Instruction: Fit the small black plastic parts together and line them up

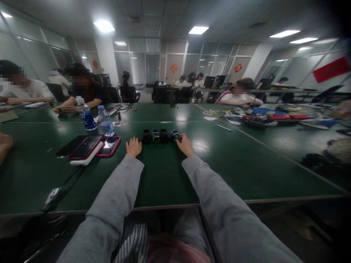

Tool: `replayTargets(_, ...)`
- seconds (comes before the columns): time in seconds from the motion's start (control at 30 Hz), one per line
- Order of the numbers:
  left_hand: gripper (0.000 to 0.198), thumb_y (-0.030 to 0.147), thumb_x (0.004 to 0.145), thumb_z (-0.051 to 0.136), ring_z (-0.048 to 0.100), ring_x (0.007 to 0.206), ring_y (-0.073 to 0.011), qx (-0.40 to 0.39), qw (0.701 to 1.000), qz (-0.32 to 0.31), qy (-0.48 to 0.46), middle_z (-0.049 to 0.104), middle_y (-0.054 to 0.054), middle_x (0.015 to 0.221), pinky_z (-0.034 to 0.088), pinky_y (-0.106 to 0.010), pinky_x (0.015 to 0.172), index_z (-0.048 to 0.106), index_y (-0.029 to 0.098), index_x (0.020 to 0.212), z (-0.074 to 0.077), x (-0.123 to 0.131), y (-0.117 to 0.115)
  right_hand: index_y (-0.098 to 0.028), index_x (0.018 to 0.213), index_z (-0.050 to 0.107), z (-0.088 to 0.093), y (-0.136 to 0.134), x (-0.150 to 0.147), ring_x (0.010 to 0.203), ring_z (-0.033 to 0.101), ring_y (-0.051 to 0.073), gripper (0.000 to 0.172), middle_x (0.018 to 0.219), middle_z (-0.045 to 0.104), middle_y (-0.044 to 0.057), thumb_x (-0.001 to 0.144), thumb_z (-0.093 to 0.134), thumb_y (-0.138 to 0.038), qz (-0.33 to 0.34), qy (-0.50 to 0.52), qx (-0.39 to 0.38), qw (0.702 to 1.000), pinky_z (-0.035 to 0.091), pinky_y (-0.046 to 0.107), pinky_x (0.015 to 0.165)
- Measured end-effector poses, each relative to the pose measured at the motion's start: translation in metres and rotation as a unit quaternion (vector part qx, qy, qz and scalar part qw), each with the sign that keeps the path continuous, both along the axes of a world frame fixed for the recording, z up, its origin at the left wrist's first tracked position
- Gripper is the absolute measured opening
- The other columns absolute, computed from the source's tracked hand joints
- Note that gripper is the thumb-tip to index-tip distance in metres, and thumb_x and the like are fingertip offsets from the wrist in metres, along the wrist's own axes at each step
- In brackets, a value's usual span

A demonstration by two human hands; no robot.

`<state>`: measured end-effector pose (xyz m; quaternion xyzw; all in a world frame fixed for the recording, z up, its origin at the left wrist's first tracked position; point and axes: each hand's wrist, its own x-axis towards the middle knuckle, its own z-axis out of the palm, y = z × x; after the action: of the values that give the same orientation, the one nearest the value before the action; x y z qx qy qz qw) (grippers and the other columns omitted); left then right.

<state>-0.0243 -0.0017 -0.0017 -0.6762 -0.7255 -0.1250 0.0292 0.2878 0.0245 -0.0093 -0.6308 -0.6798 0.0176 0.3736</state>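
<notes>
Both my arms, in grey sleeves, reach forward over a dark green table. My left hand rests on the table with its fingers curled, holding nothing that I can see, just short of a row of small dark blocks. My right hand is closed on the rightmost small dark block, which has a pale top and sits at the row's right end.
Phones lie left of my left hand, one in a red case. Two water bottles stand behind them. A cable runs to the near table edge. Other people sit at the far side; tools and cables clutter the right.
</notes>
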Motion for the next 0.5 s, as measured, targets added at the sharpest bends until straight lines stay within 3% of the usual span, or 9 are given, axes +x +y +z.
replayTargets(0.13,0.05,0.034,0.098,0.026,0.032,0.142,-0.0291,0.002,1.0,-0.007,-0.005,0.038,-0.015,0.153,0.03,-0.053,0.113,0.047,0.013,0.138,0.001,-0.001,-0.002,-0.018,0.111,0.05,0.01,-0.013,0.027,0.092,0.063,0.024,0.036,0.101,0.066,0.01,0.079,0.063,-0.029,0.044,-0.012,-0.046,0.998,0.05,0.036,0.079)
replayTargets(0.23,0.049,0.034,0.097,0.026,0.032,0.142,-0.0293,0.008,1.0,-0.005,-0.005,0.038,-0.015,0.153,0.03,-0.053,0.112,0.049,0.014,0.137,0.0,-0.001,-0.002,-0.021,0.104,0.053,0.017,-0.039,0.071,0.086,0.065,0.023,0.037,0.097,0.067,0.008,0.073,0.069,-0.034,0.076,0.002,-0.069,0.995,0.052,0.037,0.078)
replayTargets(0.4,0.051,0.034,0.097,0.025,0.032,0.142,-0.0294,0.008,1.0,-0.005,-0.008,0.037,-0.015,0.153,0.028,-0.054,0.113,0.046,0.013,0.139,-0.002,-0.002,0.0,-0.029,0.106,0.058,0.009,-0.115,0.187,0.09,0.066,0.03,0.053,0.107,0.067,0.014,0.063,0.074,-0.055,0.048,0.073,-0.08,0.993,0.053,0.05,0.084)
replayTargets(0.5,0.052,0.034,0.097,0.025,0.031,0.143,-0.0294,0.008,1.0,-0.005,-0.008,0.037,-0.015,0.153,0.028,-0.054,0.113,0.046,0.012,0.14,-0.003,-0.003,0.001,-0.036,0.108,0.062,-0.006,-0.167,0.264,0.098,0.065,0.033,0.055,0.112,0.065,0.017,0.06,0.075,-0.06,-0.012,0.127,-0.032,0.991,0.05,0.055,0.085)
